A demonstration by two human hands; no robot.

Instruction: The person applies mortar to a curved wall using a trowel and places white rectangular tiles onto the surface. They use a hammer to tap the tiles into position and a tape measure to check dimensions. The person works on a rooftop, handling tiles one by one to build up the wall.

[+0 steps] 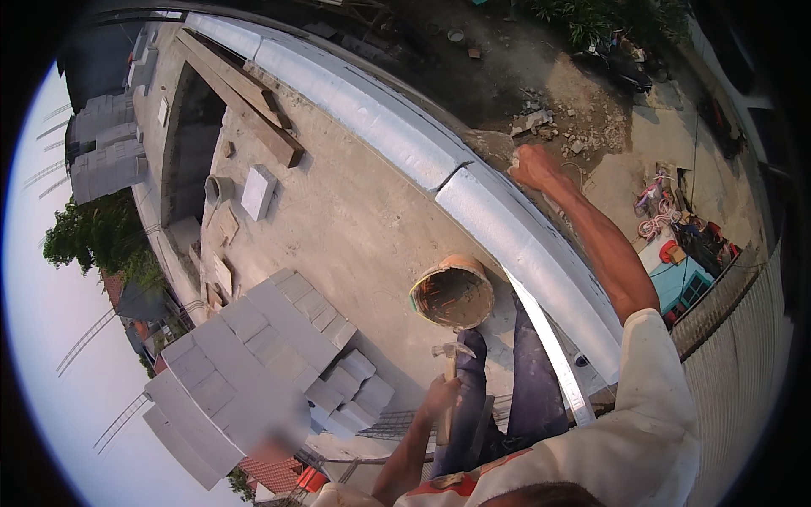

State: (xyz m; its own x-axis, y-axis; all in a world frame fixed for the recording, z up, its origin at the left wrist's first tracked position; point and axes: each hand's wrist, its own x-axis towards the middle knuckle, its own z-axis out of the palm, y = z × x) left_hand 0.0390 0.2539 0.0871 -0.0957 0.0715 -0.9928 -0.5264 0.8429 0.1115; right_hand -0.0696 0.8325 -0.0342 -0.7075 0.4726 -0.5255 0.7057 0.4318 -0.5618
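Observation:
My left hand (441,395) is closed around the wooden handle of a hammer (453,348), its metal head pointing up beside my leg. My right arm reaches over a row of pale lightweight blocks (498,215). Beyond their outer edge my right hand (534,167) is closed on what looks like a trowel (488,142), its flat grey-brown blade pointing left along the wall; its handle is mostly hidden by the fingers. A long pale straightedge (549,346) lies slanted along the inner side of the blocks. By my legs stands a mortar-crusted bucket (454,291).
Stacked grey blocks (245,338) stand at the lower left. Wooden beams (245,106) lie beside a dark floor opening (190,139) at the far left, near a loose white block (258,192). Past the wall is a drop to lower ground with rubble (541,122).

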